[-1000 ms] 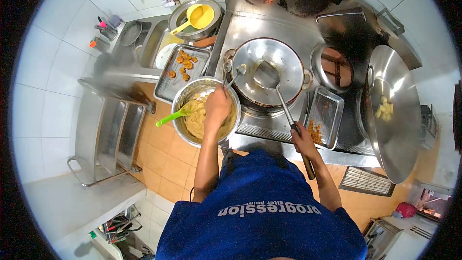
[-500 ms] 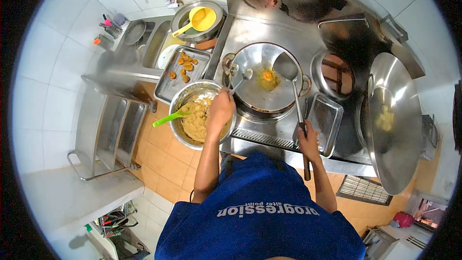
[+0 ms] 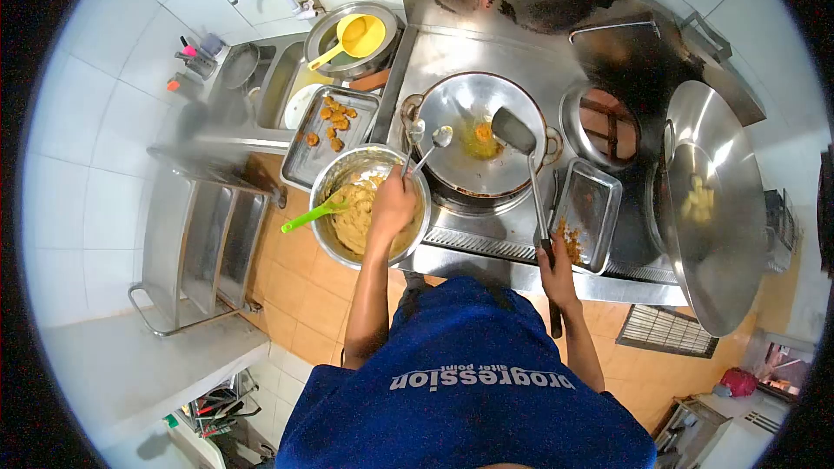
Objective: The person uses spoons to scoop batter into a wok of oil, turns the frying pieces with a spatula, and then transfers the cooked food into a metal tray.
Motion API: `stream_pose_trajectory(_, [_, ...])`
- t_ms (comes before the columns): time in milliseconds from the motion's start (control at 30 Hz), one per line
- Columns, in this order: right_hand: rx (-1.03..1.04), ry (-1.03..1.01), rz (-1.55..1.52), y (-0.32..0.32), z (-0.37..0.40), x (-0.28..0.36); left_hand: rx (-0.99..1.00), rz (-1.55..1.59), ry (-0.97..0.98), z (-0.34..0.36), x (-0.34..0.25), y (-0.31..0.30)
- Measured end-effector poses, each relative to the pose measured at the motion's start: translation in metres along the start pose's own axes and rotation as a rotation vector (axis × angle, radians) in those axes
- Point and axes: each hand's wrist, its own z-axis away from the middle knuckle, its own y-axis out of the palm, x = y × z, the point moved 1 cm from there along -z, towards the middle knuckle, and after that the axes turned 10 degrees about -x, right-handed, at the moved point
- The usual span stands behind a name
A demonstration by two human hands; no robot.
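My left hand [image 3: 395, 204] is closed round the handles of two metal spoons [image 3: 441, 137], over the right side of a steel bowl [image 3: 323, 239] of thick yellow batter [image 3: 352, 224]. A green spatula [image 3: 306, 216] rests in that bowl. My right hand [image 3: 556, 274] grips the black handle of a long wok turner [image 3: 514, 131]. The turner's blade is over the right side of the wok [image 3: 452, 95], where a small orange piece [image 3: 483, 131] sits in a little oil.
Browned fried pieces lie on a metal tray [image 3: 300, 156] at the left. A smaller tray [image 3: 608, 217] with brown crumbs is beside my right hand. Farther right stands a large tilted wok [image 3: 730, 234]. A yellow ladle [image 3: 365, 35] rests over a pot near the sink.
The turner's blade has shifted slightly left and down. The spoons have moved a little apart. Brown crumbs now show in the small tray beside my right hand.
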Motion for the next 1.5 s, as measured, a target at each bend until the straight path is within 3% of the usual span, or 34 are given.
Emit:
stream_pose_trajectory(67, [0.053, 0.1, -0.036, -0.002, 0.007, 0.016, 0.044, 0.009, -0.043, 0.002, -0.001, -0.005])
stream_pose_trajectory(233, [0.068, 0.12, 0.066, 0.013, 0.021, 0.008, 0.07, 0.04, -0.077, 0.005, 0.006, -0.016])
stream_pose_trajectory(300, [-0.105, -0.048, 0.036, 0.024, 0.028, 0.012, 0.059, 0.034, -0.087, 0.003, 0.015, -0.019])
stream_pose_trajectory(433, [0.019, 0.142, 0.056, 0.02, 0.025, 0.023, 0.052, 0.033, -0.072, 0.004, 0.023, -0.032])
stream_pose_trajectory(533, [-0.102, 0.098, 0.028, 0.032, 0.03, 0.026, 0.009, 0.036, -0.058, 0.003, 0.028, -0.036])
stream_pose_trajectory(867, [-0.015, 0.254, 0.058, 0.045, 0.046, 0.036, 0.034, 0.148, -0.048, 0.005, 0.047, -0.047])
stream_pose_trajectory(967, [-0.051, 0.07, 0.052, 0.047, 0.046, 0.022, 0.037, 0.147, -0.072, 0.006, 0.044, -0.057])
stream_pose_trajectory(1233, [-0.112, 0.152, 0.018, 0.048, 0.05, 0.041, 0.022, 0.197, -0.052, 0.004, 0.054, -0.06])
stream_pose_trajectory(1333, [-0.067, 0.011, 0.077, 0.033, 0.036, 0.054, 0.054, 0.156, -0.082, 0.007, 0.055, -0.06])
stream_pose_trajectory(1433, [-0.084, 0.115, 0.012, 0.037, 0.038, 0.052, 0.031, 0.179, -0.082, 0.005, 0.054, -0.057])
stream_pose_trajectory(1500, [-0.046, 0.079, 0.014, 0.033, 0.034, 0.051, 0.083, 0.181, -0.116, 0.007, 0.054, -0.059])
